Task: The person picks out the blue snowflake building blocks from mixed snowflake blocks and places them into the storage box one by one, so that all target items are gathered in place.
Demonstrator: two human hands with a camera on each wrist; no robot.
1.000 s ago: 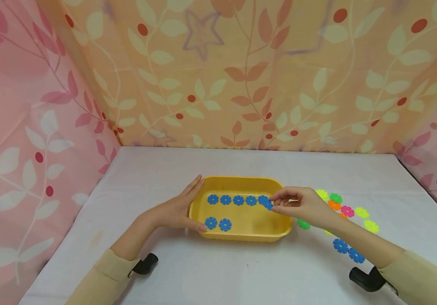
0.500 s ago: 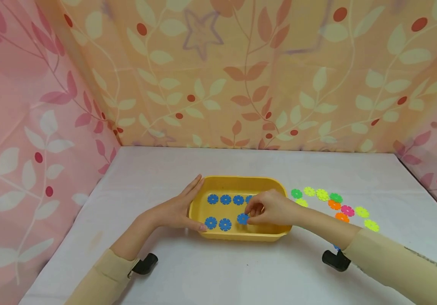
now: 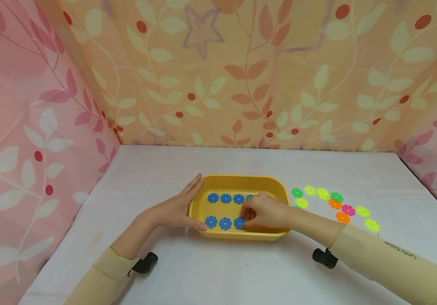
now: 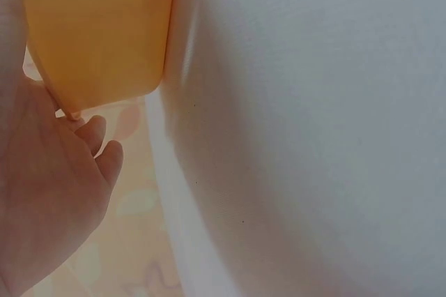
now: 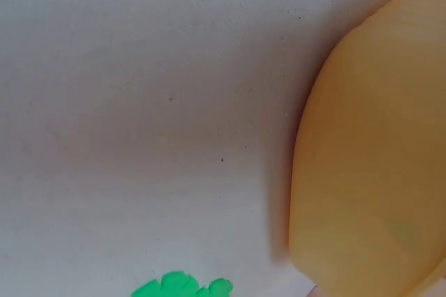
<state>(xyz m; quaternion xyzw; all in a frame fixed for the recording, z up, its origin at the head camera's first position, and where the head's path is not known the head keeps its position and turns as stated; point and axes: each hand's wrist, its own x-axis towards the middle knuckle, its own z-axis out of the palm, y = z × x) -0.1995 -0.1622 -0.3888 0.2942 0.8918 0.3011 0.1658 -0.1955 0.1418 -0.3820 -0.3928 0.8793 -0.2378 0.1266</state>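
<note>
A yellow plastic tray (image 3: pixel 237 236) stands on the white-covered table. My left hand (image 3: pixel 174 212) rests against its left end in the head view, fingers extended along the far corner and thumb over the near rim. Inside the tray, my right hand (image 3: pixel 262 212) pinches a blue flower-shaped plastic disc (image 3: pixel 238 223) at the end of the near row. Two more blue discs (image 3: pixel 225 223) lie left of it. The far row's blue discs (image 3: pixel 225 198) are partly hidden by the right hand. In the left wrist view, the fingers (image 4: pixel 109 164) are beside the tray (image 4: pixel 104 32).
Right of the tray lie loose flower discs: green (image 3: pixel 297 193), yellow (image 3: pixel 372 225), orange (image 3: pixel 342 218) and pink (image 3: pixel 348 210). A patterned orange curtain (image 3: pixel 203 84) hangs behind the table, with pink cloth (image 3: pixel 51 127) at the left side.
The right hand has moved left and nearer from the tray's right side, bringing a blue disc down to the near row beside the other two. The left hand stays put.
</note>
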